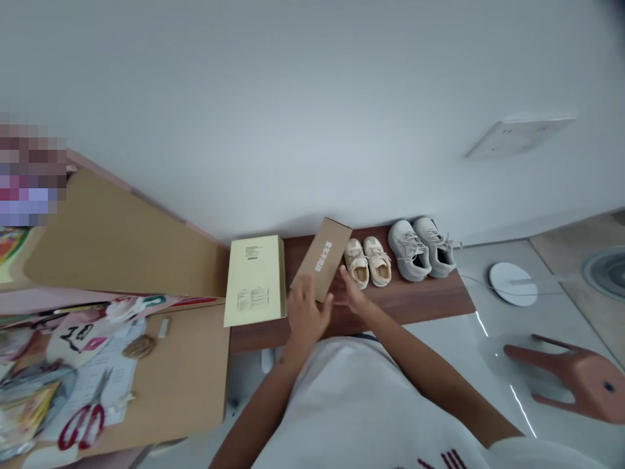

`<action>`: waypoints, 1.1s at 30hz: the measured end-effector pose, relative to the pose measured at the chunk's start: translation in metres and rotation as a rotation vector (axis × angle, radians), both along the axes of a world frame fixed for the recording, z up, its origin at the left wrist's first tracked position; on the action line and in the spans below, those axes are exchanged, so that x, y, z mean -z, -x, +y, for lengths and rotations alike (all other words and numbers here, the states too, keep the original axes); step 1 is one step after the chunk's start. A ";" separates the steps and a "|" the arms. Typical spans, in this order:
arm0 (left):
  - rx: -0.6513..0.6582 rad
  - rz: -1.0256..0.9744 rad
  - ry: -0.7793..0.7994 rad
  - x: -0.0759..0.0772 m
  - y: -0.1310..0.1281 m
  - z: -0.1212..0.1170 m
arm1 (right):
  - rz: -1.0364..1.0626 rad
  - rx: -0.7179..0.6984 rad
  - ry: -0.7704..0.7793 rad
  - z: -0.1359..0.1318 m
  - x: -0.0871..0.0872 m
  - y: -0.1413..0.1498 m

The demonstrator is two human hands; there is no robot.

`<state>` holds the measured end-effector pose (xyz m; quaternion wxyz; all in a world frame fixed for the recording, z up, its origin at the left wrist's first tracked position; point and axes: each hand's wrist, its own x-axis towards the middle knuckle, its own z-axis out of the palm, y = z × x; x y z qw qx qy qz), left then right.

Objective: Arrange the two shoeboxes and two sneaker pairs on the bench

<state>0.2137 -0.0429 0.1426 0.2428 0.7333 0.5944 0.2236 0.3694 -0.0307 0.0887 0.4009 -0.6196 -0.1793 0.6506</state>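
Note:
A narrow brown cardboard box [322, 254] with white lettering lies at a slant over the dark wooden bench [390, 306]. My left hand [307, 309] is on the near end of this box, fingers over its top and thumb at the near edge. Close by the box's right side, my right hand [350, 293] has its thumb and fingers apart; whether it touches the box I cannot tell. Just right of the box sits a pair of small cream shoes [368, 262]. Left of it is a pale yellow box [256, 280] with printed labels.
Larger grey-white sneakers [421, 249] stand at the bench's right end. To the left, a cluttered desk [180, 371] holds red-handled scissors [85, 417] and papers. A reddish-brown stool [586, 381] and a round white base [512, 284] are on the floor at right. A wall rises behind.

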 end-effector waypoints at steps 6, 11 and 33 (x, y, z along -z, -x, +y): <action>-0.105 -0.162 0.317 0.008 0.022 0.056 | -0.048 -0.022 -0.044 -0.009 -0.019 0.021; 0.168 -0.308 0.360 0.018 0.023 0.000 | -0.159 0.112 -0.160 -0.028 -0.016 0.009; -0.294 0.425 0.317 0.049 0.115 0.005 | -0.185 0.122 -0.009 -0.034 0.043 -0.003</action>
